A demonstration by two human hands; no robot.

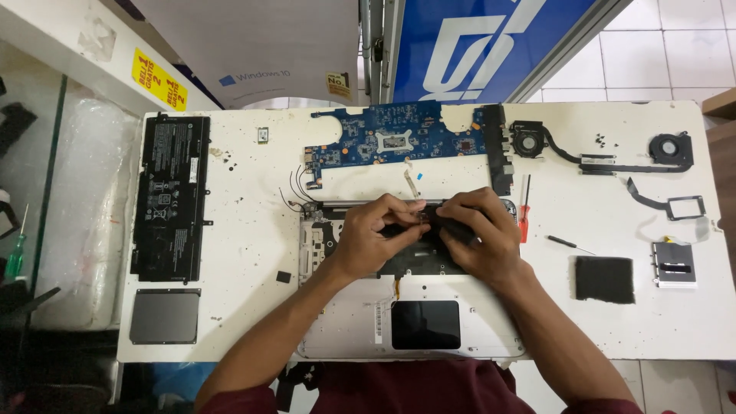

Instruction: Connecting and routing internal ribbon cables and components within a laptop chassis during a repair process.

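Note:
An opened silver laptop base (345, 322) lies in front of me on the white table (253, 253), its black touchpad underside (425, 324) showing. My left hand (376, 238) and my right hand (479, 234) meet over the base's upper middle. Both pinch a small black part (429, 215) between their fingertips; the fingers hide most of it. Thin black wires (295, 192) trail off the base's upper left corner.
A blue motherboard (399, 142) lies behind the base. To the left sit a long black battery (170, 195) and a grey panel (165, 316). Two fans with a heat pipe (606, 157), a red screwdriver (524, 215), a black pad (604, 278) and a small metal drive (675, 264) lie on the right.

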